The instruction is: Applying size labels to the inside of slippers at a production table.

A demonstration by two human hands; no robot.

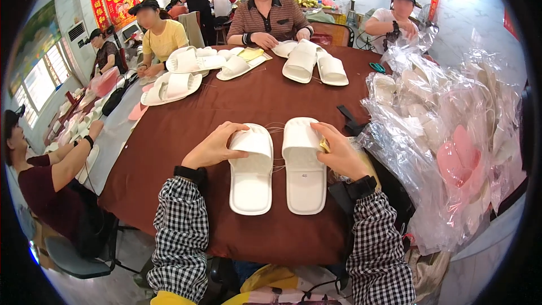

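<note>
Two white open-toed slippers lie side by side before me, soles down and toes pointing away. My left hand grips the wide strap of the left slipper, fingers over its outer edge and thumb at the strap's opening. On the other side, my right hand holds the right slipper by its strap's outer edge. A small yellow item shows at the right fingers; its kind I cannot make out. Thin pale threads run between the two straps.
A brown cloth covers the table. White slippers lie at its far left, more slippers before a person opposite. Clear plastic bags of slippers crowd the right side, near green-handled scissors. Other people sit around.
</note>
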